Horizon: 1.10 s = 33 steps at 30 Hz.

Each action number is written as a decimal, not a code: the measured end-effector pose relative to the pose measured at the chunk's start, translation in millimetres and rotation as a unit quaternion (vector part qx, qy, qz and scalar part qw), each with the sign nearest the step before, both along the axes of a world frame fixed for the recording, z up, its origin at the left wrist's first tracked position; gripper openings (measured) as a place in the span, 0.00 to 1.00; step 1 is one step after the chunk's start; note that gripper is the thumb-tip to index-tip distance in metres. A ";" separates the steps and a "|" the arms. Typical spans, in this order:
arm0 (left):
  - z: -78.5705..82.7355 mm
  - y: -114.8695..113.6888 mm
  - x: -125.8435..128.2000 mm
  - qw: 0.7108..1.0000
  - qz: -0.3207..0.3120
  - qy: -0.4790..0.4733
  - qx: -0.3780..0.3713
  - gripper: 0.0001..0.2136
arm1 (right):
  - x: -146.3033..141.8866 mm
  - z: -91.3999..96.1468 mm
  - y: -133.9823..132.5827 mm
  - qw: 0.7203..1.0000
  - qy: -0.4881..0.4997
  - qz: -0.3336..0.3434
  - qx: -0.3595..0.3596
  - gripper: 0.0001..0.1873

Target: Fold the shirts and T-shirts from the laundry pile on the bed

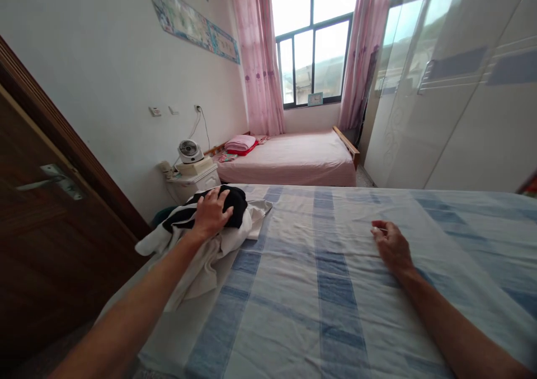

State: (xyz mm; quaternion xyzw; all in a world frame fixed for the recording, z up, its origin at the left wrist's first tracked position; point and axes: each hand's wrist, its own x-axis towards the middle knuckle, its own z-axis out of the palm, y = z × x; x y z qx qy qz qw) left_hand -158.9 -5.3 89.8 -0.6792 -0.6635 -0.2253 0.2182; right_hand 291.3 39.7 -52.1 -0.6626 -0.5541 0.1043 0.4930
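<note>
My left hand [213, 214] lies with spread fingers on a black garment [237, 205], on top of a loose heap of clothes. White and pale clothes [201, 270] spill out beneath it at the left edge of the bed. My right hand [392, 246] is over the middle right of the blue and white striped bedsheet [289, 295]. Its thumb and forefinger come together in a pinch, with a tiny pale bit showing at the tips. What that bit is, I cannot make out.
A second bed [289, 158] with folded pink bedding [240, 143] stands under the window. At the left are a wooden door [50, 200] and a bedside cabinet [197, 183] carrying a small fan [190, 151]. A glossy white wardrobe [457, 116] fills the right side.
</note>
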 end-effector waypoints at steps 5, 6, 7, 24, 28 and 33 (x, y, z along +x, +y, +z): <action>-49.9 -23.1 62.7 0.992 -0.105 0.070 -0.001 0.19 | -10.6 6.3 -5.2 0.992 -0.114 0.051 -0.004 0.21; -56.5 -23.2 76.7 0.985 -0.153 0.075 -0.037 0.19 | -12.0 11.0 -5.5 0.988 -0.143 0.056 -0.022 0.22; -63.3 -21.6 90.1 0.976 -0.191 0.074 -0.072 0.19 | -12.4 16.8 -5.4 0.982 -0.171 0.062 -0.047 0.24; -114.2 31.0 160.3 0.940 -0.237 -0.027 -0.246 0.25 | 98.8 -5.0 41.6 0.911 -0.333 -0.014 -0.244 0.32; -111.5 47.8 139.6 0.968 -0.168 -0.028 -0.186 0.24 | 138.2 -1.5 40.4 0.919 -0.321 -0.092 -0.210 0.34; -126.1 64.3 132.9 0.964 -0.132 0.008 -0.231 0.26 | 183.3 -4.7 47.7 0.908 -0.265 -0.184 -0.268 0.37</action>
